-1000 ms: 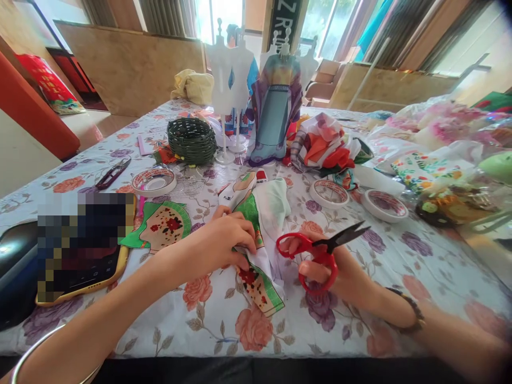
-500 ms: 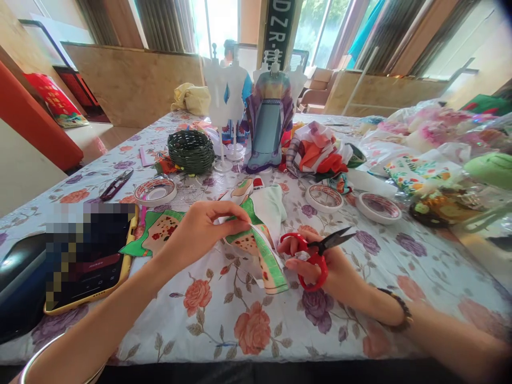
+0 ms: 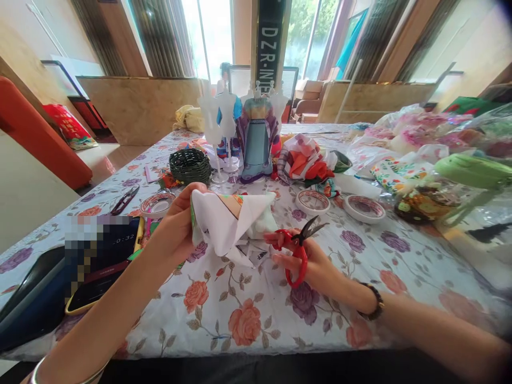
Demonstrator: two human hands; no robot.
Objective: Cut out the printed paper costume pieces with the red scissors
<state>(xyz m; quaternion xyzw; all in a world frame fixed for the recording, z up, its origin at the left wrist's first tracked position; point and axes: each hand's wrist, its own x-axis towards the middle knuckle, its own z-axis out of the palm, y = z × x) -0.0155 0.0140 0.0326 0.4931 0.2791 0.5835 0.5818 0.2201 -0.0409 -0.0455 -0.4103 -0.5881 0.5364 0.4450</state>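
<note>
My left hand (image 3: pixel 184 218) is closed on the left edge of a printed fabric piece (image 3: pixel 220 218), holding it up over the table. The cloth's white back mostly faces me, with a tan and green print at its folded top. My right hand (image 3: pixel 306 256) has its fingers through the handles of red-handled scissors (image 3: pixel 298 250); the dark blades are slightly apart and point up and away to the right. Small white scraps with black print (image 3: pixel 258 256) lie beneath the cloth. A pale green cloth (image 3: pixel 262 224) sits behind the scraps, partly hidden.
Tape rolls (image 3: pixel 314 202) lie behind my hands. A dark woven basket (image 3: pixel 190 165) stands back left, near thread snips (image 3: pixel 125 200). A phone (image 3: pixel 104 266) rests at left. Small mannequins (image 3: pixel 256 138) stand at the back, beside crumpled fabric (image 3: pixel 306 160). Plastic bags (image 3: pixel 416 133) fill the right.
My left hand has lifted the printed fabric and turned it so its white back shows. The right hand with the scissors has shifted slightly left. The head view has tilted a little.
</note>
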